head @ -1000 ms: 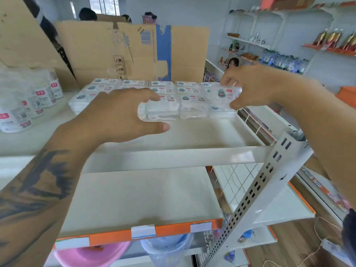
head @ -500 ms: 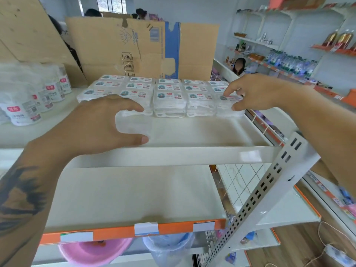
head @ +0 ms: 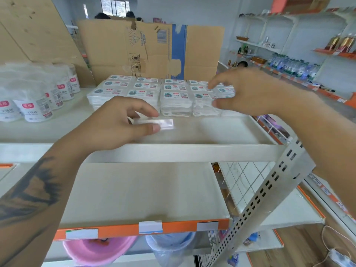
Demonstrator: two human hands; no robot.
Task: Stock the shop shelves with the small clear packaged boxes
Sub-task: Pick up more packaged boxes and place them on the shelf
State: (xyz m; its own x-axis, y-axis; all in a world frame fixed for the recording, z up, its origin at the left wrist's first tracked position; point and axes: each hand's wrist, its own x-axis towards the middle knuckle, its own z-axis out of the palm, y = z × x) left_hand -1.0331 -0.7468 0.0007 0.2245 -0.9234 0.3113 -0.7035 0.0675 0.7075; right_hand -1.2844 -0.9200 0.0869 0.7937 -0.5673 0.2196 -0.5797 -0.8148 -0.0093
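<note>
The left hand (head: 115, 122) is pinching a small clear box (head: 159, 123) between thumb and curled fingers, holding it low over the bare front part of the top shelf (head: 212, 132), just in front of the stacked boxes. The box is blurred and nearly see-through, so its label is not readable. The right hand (head: 250, 93) is hovering at the right end of the stock, fingers spread and bent, with the index finger reaching over the top of the rightmost box (head: 225, 91) and the thumb lying against the stack's front face; motion blur is leaving it unclear whether that hand is actually gripping the box or only touching it.

The packaged boxes (head: 146, 93) are sitting in neat rows toward the back of the top shelf, several deep and stacked, each showing a printed label on its lid. A flattened cardboard carton (head: 150, 51) is standing upright directly behind them. To the left, on the same shelf, white canisters with red labels (head: 34, 108) are grouped well apart from the boxes.

Below, a second white shelf with an orange price rail (head: 173, 227) is showing, and under it a pink basin (head: 98, 251) is sitting beside a clear plastic-lined bin (head: 169, 247). A perforated metal upright (head: 269, 191) is slanting across the right foreground.
</note>
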